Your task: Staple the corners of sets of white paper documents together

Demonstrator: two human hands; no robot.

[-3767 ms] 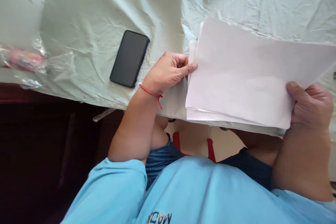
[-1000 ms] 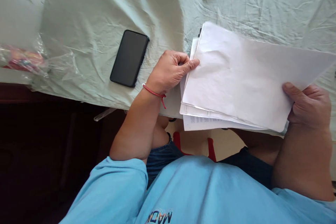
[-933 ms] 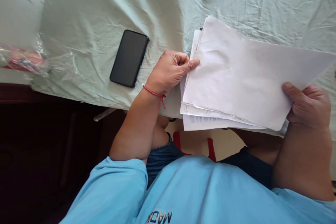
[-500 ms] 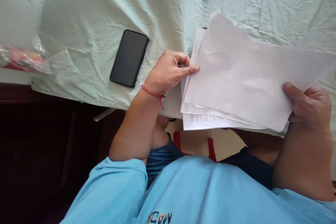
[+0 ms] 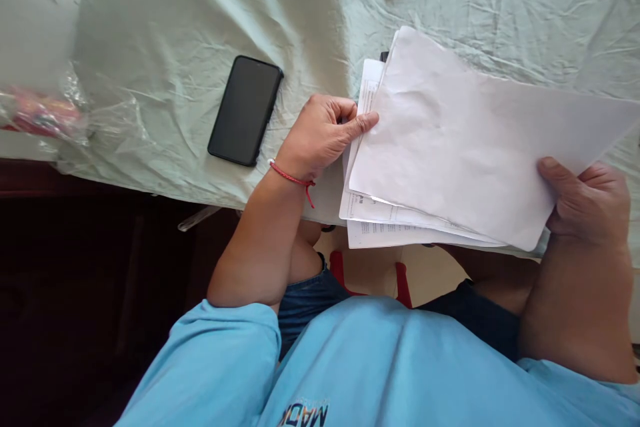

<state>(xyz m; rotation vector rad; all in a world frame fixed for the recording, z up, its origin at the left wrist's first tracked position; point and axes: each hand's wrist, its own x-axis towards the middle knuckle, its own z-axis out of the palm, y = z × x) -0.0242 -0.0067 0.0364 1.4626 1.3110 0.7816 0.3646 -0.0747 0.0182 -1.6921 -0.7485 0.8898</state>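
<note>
1. The left hand (image 5: 320, 137) pinches the near corner of the fanned stack of white paper sheets (image 5: 465, 147), to separate pages.
2. The right hand (image 5: 585, 203) grips the stack's opposite edge, steadying it.
3. A black smartphone (image 5: 245, 110) lies left of the stack on the pale green cloth (image 5: 150, 47).

Paper sheets (image 5: 465, 147): thin matt white, top one blank w/ soft dents, lower ones printed. Cloth (image 5: 175, 47) over the table: pale green fabric, matt, heavily creased (wrinkles run everywhere). Phone (image 5: 245, 110) at 9 o'clock of the sheets: black, smooth glossy glass face. Plastic wrap (image 5: 60, 120) at far 9 o'clock: clear, shiny, crinkled. Wrist cord (image 5: 290, 178) on left hand (image 5: 320, 137): red braided thread, matt. Shirt (image 5: 400, 367) at 6 o'clock: light blue knit, smooth, matt.
</note>
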